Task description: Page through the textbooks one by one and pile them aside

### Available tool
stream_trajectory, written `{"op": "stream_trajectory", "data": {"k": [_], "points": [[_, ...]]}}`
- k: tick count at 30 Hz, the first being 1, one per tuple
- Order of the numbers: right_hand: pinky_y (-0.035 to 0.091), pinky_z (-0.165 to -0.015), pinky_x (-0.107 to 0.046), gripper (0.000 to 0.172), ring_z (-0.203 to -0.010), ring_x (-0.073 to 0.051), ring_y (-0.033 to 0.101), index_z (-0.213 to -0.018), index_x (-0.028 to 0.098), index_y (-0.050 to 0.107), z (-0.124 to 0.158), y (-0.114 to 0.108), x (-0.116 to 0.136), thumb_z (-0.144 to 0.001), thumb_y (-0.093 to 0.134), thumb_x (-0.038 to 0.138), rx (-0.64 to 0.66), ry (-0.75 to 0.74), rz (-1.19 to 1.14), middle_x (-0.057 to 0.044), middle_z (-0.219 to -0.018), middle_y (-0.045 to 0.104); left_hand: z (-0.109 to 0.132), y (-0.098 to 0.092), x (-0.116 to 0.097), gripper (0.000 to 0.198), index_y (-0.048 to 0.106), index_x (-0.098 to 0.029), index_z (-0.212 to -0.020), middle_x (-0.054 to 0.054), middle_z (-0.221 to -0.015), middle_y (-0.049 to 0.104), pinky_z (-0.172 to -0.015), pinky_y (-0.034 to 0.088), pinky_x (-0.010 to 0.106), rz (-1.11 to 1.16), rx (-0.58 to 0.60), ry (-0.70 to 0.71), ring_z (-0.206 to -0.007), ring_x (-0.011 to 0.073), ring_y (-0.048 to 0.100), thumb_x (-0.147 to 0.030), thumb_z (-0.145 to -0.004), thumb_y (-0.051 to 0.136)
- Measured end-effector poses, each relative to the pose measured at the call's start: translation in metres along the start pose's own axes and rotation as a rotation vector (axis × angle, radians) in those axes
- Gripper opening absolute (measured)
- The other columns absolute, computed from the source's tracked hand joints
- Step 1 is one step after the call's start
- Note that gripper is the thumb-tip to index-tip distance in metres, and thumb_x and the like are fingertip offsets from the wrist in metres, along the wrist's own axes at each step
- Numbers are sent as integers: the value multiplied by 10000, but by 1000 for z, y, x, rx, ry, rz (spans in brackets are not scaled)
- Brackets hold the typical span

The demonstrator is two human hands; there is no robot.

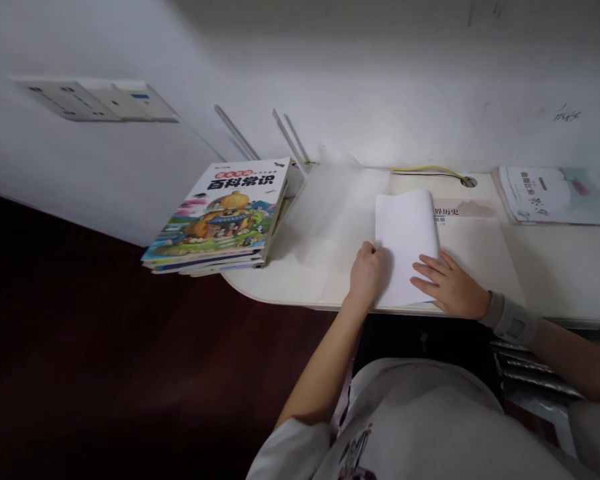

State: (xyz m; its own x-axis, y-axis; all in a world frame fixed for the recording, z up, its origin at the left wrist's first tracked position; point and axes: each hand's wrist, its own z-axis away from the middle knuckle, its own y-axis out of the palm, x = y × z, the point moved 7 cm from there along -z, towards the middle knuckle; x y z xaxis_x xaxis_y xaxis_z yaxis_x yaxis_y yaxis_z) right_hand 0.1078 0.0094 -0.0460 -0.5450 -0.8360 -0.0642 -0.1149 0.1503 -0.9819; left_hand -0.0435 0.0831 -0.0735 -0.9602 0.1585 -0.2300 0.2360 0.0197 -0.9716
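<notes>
Left hand [366, 275] grips the white sheet [405, 233] at its left edge. Right hand [447, 287] lies open on it

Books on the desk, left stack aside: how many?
2. A beige book at centre, under a white sheet that the left hand and right hand touch; a pale book far right. The sheet may hide more.

A stack of books [220, 217] sits at the left end of the desk [570, 267], a booklet [555, 193] at far right; between them a paper sheet [405, 233] lies on a flat book [480, 250]
</notes>
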Motion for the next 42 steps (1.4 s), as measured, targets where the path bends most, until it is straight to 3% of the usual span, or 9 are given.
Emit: {"op": "stream_trajectory", "data": {"k": [3,7,14,21,31,38,42], "points": [[285,-1063,-550,348,-1268,-291,448,-1207,142,603,-12,1,2,-883,478,121,-36,73,97,-153,-1285,589,-1,-2,5,233,624,-150,-909,88,-982,536,-755,456,273,54,0,0,-795,157,548,-113,-887,395],[311,-1043,-548,313,-1243,-310,469,-1163,120,627,-20,1,8,-902,453,118,-46,148,153,-164,-1268,598,1,-10,8,286,638,-148,-1018,82,-994,548,-813,463,264,145,15,5,-821,150,572,-82,-864,406],[362,-1013,-521,314,-1216,-319,497,-1160,85,628,-20,-3,13,-906,445,107,-95,206,221,-171,-1248,614,12,-17,5,417,528,-162,-1260,89,-995,600,-806,478,284,96,93,0,-836,178,625,-92,-860,436],[408,-980,-481,288,-1108,-304,580,-1092,93,668,-28,1,33,-887,465,94,-77,146,257,-182,-1174,652,14,-14,3,413,512,-170,-1256,107,-1022,660,-804,480,301,69,134,-24,-902,212,644,-96,-859,424],[457,-911,-441,333,-1038,-295,619,-1106,60,665,-31,5,25,-885,416,69,-57,278,147,-211,-1097,675,14,-16,7,434,484,-129,-1283,117,-997,685,-809,474,306,130,122,-46,-894,213,651,-103,-852,441],[443,-948,-432,348,-1096,-284,597,-1169,84,639,-29,4,22,-893,428,74,-48,325,65,-206,-1153,653,22,-19,13,500,459,-113,-1320,69,-868,701,-741,475,263,266,151,-55,-769,176,644,-116,-820,457],[422,-980,-438,345,-1158,-285,559,-1200,111,617,-34,6,31,-901,446,96,-69,246,91,-194,-1214,625,27,-19,13,547,420,-122,-1351,51,-841,692,-717,472,262,299,189,-29,-734,166,631,-133,-807,476]]}}
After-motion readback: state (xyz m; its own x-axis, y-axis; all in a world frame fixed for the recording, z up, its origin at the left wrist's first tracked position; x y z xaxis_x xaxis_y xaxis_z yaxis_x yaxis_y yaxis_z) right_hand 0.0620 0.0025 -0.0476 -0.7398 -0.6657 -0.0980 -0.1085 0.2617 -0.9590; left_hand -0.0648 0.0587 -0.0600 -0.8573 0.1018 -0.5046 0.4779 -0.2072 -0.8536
